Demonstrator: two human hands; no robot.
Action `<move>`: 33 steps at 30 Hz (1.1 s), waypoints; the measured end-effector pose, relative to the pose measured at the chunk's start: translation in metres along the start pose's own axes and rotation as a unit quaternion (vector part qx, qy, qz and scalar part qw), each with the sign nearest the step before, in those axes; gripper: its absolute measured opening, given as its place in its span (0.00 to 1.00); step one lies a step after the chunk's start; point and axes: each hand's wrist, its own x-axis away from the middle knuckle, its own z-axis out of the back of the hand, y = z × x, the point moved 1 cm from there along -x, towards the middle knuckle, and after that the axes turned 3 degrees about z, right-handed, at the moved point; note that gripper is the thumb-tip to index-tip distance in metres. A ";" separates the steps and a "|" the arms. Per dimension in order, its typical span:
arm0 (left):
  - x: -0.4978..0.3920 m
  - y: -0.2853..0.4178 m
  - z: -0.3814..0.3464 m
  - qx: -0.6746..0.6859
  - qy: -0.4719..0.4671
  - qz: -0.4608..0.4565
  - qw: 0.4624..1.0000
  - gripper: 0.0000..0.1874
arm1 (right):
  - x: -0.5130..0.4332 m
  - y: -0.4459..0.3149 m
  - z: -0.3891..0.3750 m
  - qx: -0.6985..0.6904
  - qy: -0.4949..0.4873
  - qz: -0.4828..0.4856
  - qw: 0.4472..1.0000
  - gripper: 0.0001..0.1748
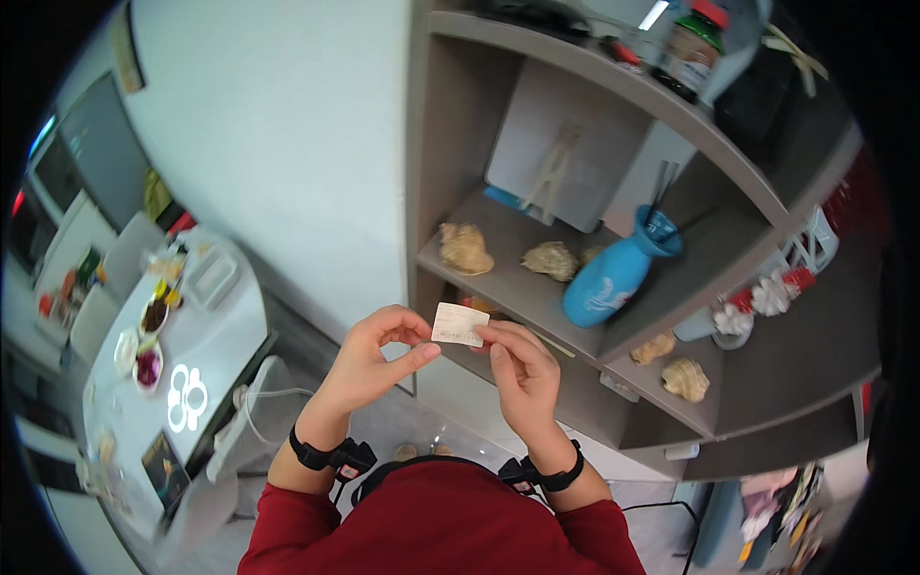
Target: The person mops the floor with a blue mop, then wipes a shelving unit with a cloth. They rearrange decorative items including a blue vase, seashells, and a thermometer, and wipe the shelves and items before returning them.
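Observation:
A small pale paper slip (460, 324) bearing faint writing is held up in front of the shelf unit. My left hand (384, 353) has its fingertips at the slip's left edge, the thumb close to its lower left corner. My right hand (523, 370) pinches the slip's right edge between fingers and thumb. A black strap with a small device sits on each wrist. Just beyond the slip, on a shelf, lie a large seashell (465, 249) and another shell (550, 260), with a blue vase (618, 269) standing tilted in the view to their right.
The grey shelf unit (503, 309) also holds a whiteboard-like panel (532, 144), more shells (685, 379) and white flowers (770, 295). A bottle with a red cap (693, 47) stands on top. To the left is a white dining table (237, 316) with bowls and a tray, beside a chair.

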 end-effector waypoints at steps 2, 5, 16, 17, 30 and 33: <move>0.019 -0.009 0.002 -0.002 0.054 -0.009 0.998 0.09 | 0.002 0.001 -0.008 -0.007 -0.049 -0.012 0.999 0.12; 0.047 -0.023 0.004 0.077 0.108 0.029 0.991 0.08 | 0.007 0.007 -0.018 -0.023 -0.120 -0.025 0.992 0.12; 0.166 -0.034 -0.015 -0.044 0.350 0.096 0.931 0.06 | 0.051 0.021 -0.070 -0.136 -0.300 -0.155 0.931 0.07; 0.176 -0.031 -0.016 -0.064 0.364 0.084 0.925 0.06 | 0.056 0.017 -0.075 -0.114 -0.329 -0.158 0.924 0.07; 0.364 0.010 0.009 0.039 0.380 0.066 0.922 0.04 | 0.172 -0.058 -0.182 -0.254 -0.389 -0.264 0.845 0.06; 0.432 0.021 0.016 0.040 0.416 0.076 0.905 0.05 | 0.212 -0.082 -0.220 -0.248 -0.447 -0.261 0.819 0.05</move>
